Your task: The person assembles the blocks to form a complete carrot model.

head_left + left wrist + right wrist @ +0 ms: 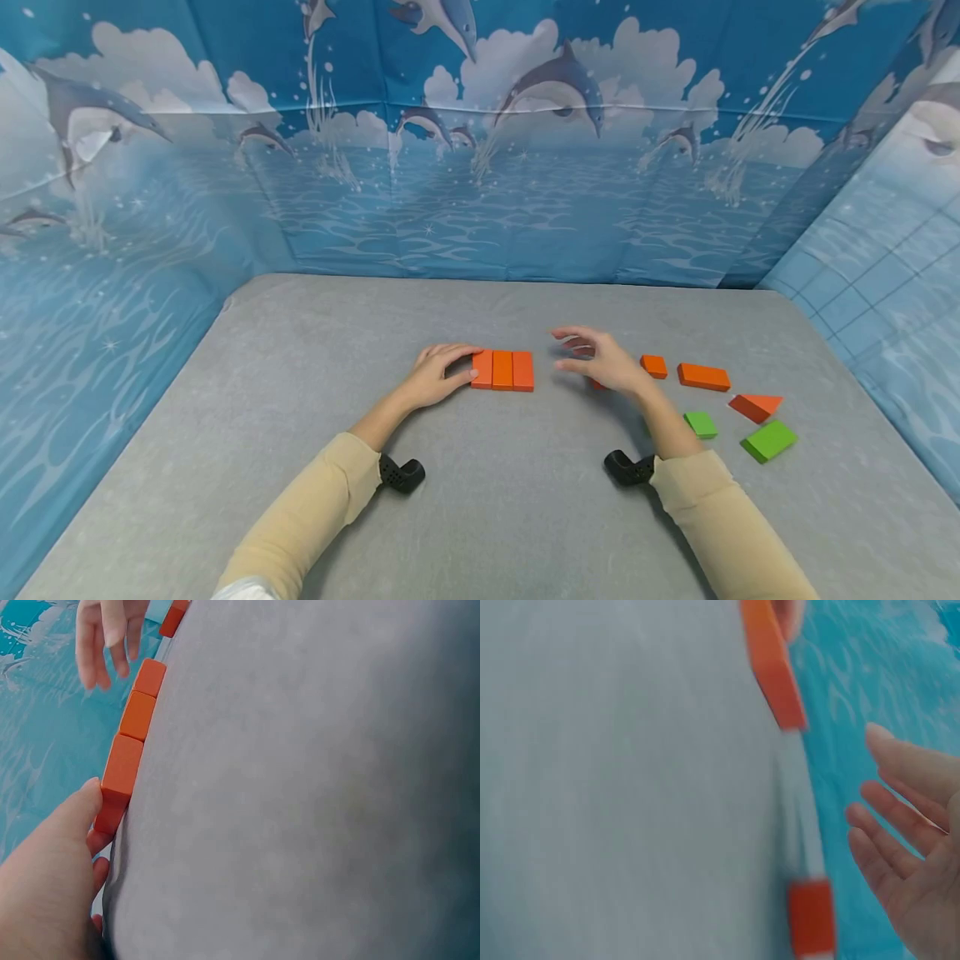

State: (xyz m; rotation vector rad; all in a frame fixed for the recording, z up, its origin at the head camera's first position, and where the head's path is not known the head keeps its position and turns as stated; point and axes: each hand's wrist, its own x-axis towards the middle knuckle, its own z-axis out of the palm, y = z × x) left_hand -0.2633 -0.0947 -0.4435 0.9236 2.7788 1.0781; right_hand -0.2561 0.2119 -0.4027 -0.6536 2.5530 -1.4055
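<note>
Orange rectangular blocks (502, 370), three in number, lie side by side and touching in a short row on the grey surface (480, 517). Taking the head view as a clock face, the row sits at 3 o'clock from the left hand (438, 375), right against its fingertips, and at 9 o'clock from the right hand (603, 362), with a gap between.

The left hand grasps the end block of the row, thumb on its near part and a finger at its far corner. The right hand is released: its fingers are spread, the thumb stands apart from them, and it holds nothing.

Partly hidden behind the right hand, at 6 o'clock from its middle, is a red-orange block (597, 384). Just beyond that hand, at 3 o'clock, lies a small orange block (653, 367); farther along the same direction is a long orange block (703, 377). Between 3 and 4 o'clock, farther still, rests a red-orange triangular block (756, 407). Near 4 o'clock are a small green block (701, 425), just beside the forearm, and a larger green block (768, 442).

Beige sleeves (307, 508) cover both forearms. At 12 o'clock hangs a blue dolphin-print curtain (480, 217).
</note>
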